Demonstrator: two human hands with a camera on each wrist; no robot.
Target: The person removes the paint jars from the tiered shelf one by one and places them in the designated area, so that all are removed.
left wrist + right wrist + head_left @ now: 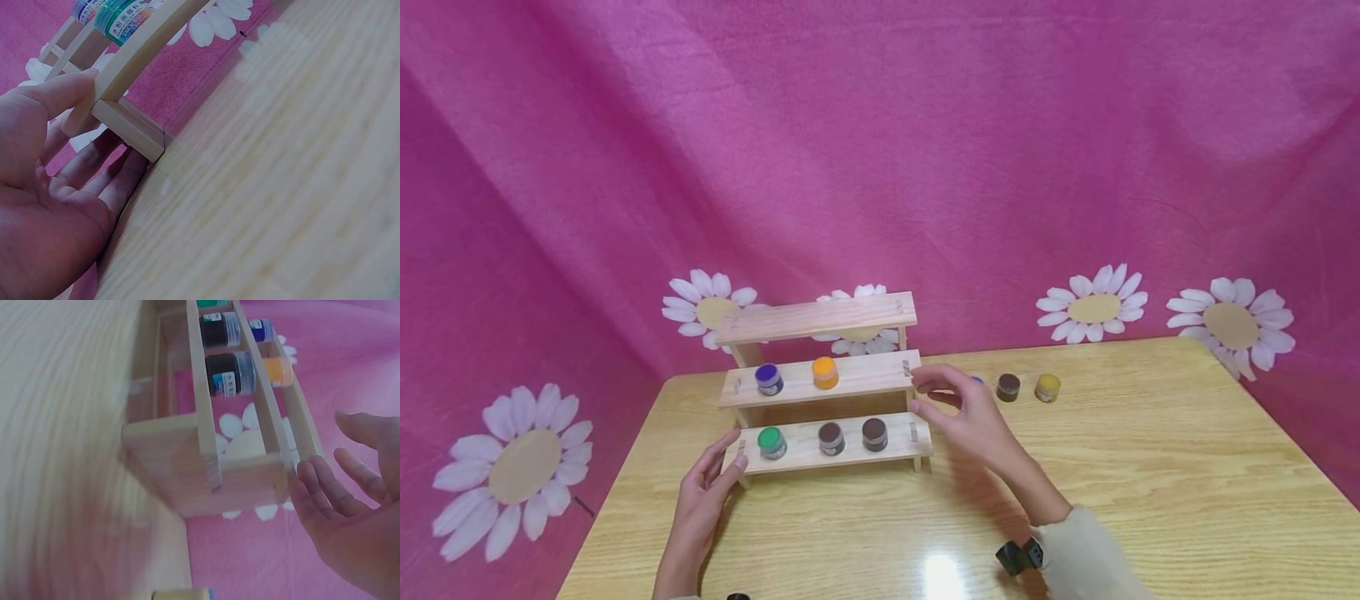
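Note:
A three-tier wooden display rack (820, 318) stands on the table. Its left end is held by my left hand (702, 498), thumb on the lowest shelf's end and fingers around the side by the leg (130, 128). My right hand (972, 421) is at the rack's right end, fingertips by the middle shelf, thumb apart and nothing held. On the lowest shelf sit a green paint jar (771, 442) and two dark brown jars (831, 438). The middle shelf carries a purple jar (768, 379) and an orange jar (825, 373). No jar is on the top shelf.
Right of the rack, a dark jar (1008, 387) and a yellow jar (1047, 387) stand on the wooden table (1150, 467). A blue jar (977, 380) is mostly hidden behind my right hand. A pink flowered cloth (970, 167) hangs behind.

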